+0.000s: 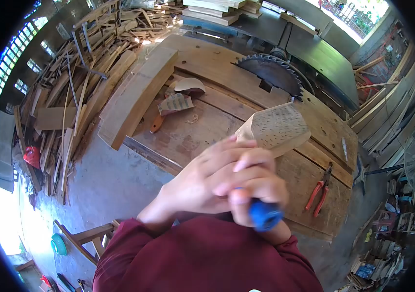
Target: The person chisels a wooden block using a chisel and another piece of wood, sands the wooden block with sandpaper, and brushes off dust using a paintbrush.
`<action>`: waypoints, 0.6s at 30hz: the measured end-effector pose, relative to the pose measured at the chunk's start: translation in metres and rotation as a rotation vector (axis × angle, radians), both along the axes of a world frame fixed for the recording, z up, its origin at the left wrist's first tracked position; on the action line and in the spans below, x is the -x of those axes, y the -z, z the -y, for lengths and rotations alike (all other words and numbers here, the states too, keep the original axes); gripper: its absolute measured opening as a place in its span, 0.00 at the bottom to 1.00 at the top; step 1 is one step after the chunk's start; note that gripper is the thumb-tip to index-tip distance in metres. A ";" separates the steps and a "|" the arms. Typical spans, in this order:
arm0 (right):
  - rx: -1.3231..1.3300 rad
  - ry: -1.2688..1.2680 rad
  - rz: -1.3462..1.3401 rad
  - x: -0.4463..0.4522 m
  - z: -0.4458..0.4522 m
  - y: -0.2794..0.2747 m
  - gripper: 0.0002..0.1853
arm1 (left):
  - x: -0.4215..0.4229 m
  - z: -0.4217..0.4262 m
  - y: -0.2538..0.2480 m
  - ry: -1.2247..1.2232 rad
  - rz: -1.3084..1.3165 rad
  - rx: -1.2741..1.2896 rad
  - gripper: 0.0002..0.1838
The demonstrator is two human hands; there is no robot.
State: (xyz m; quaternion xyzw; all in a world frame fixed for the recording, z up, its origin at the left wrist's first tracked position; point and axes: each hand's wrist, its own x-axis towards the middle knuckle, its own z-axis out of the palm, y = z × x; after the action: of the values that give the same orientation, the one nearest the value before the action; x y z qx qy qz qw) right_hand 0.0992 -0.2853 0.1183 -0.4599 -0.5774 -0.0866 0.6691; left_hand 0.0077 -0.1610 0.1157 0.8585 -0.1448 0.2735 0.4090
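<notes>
My left hand is closed at the narrow end of a carved wooden piece, whose pale upper face is covered with short dark marks. The wood's near end is hidden under my fingers. My right hand is wrapped round a blue tool handle, its fingers overlapping my left hand. The handle's end points toward me, and the rest of the tool is hidden. Both hands are slightly blurred, above the front of a wooden worktable.
A toothed circular saw blade rises from the table's far side. Red-handled pliers lie at right. A curved timber, a sandpaper piece and a brush-like wooden handle lie at left. Scrap wood is piled beyond.
</notes>
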 end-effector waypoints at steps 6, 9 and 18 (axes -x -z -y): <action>0.583 -0.055 0.112 0.014 -0.002 -0.008 0.27 | 0.037 -0.008 0.075 -0.062 -0.048 0.410 0.18; 0.670 0.081 0.184 -0.007 0.025 -0.042 0.27 | 0.040 -0.011 0.089 -0.207 0.248 0.654 0.11; 0.840 0.600 0.253 -0.146 0.016 -0.026 0.17 | 0.021 -0.028 0.067 -0.191 0.461 1.014 0.16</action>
State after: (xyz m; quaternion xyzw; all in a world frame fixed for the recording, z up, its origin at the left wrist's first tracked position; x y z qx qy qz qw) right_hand 0.2450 -0.3015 0.1440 -0.8191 -0.4817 -0.0902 0.2981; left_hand -0.0135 -0.1332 0.0482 0.4818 -0.0028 0.5252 0.7014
